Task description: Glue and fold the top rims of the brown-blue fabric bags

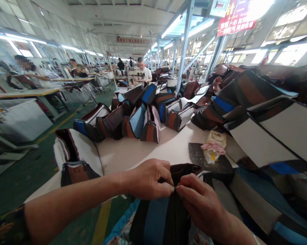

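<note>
The left hand [149,178] and the right hand [203,200] are close together, each with its thumb and fingers pinched tight on the top edge of a dark bag [156,221] with a blue stripe. The bag is low down in the middle, close to the person, at the near edge of a big white table [117,151], and its dark red inside shows just past the fingers. Over to the left, a white-sided bag [88,148] stands open on the table, with a brown stripe on its end. Farther back there is a bunch of more bags, and one of them, a pink-sided bag [150,127], stands next to a light blue-sided bag [138,122]. To the right of the hands, a dirty dark pad [223,165] lies on the table with a pink cloth [214,148] on top. Beyond it is a tall, messy pile of bags [250,85]. Far back, a person in a white shirt [145,73] is by some machines, and the floor [84,172] is green with yellow lines
</note>
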The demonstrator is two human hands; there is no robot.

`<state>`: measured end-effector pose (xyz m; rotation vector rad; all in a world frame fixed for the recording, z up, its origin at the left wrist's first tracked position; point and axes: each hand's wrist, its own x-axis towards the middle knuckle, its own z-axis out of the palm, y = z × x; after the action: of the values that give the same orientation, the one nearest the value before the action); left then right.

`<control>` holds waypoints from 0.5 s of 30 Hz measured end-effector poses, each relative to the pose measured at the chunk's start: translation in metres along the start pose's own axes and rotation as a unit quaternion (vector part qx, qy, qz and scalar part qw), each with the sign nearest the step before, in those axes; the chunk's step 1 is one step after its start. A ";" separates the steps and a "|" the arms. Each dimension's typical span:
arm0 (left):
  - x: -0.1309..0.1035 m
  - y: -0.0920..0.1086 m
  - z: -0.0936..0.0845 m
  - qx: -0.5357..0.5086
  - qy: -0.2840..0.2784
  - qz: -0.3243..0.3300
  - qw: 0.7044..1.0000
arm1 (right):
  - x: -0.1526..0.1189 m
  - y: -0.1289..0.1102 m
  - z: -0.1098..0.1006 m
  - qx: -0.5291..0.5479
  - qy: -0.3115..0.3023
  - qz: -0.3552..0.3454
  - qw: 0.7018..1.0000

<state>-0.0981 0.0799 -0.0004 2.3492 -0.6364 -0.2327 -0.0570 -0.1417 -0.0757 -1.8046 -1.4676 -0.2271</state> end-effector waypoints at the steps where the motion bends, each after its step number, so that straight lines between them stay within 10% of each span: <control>1: 0.003 -0.001 -0.005 -0.041 -0.030 -0.013 0.999 | -0.001 0.000 -0.001 -0.011 -0.014 -0.009 1.000; 7: 0.014 -0.007 -0.011 -0.062 -0.146 0.002 0.987 | -0.008 -0.006 -0.010 -0.002 -0.052 -0.046 0.998; 12: 0.006 -0.002 0.002 -0.075 -0.054 0.053 0.994 | 0.000 -0.009 -0.024 0.235 0.002 0.180 0.955; 15: 0.004 0.002 0.007 -0.069 -0.023 0.055 0.996 | 0.015 -0.009 -0.032 0.235 -0.095 0.224 0.941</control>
<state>-0.0979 0.0727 -0.0043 2.1757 -0.7457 -0.2720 -0.0495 -0.1517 -0.0415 -1.7264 -1.0713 0.5002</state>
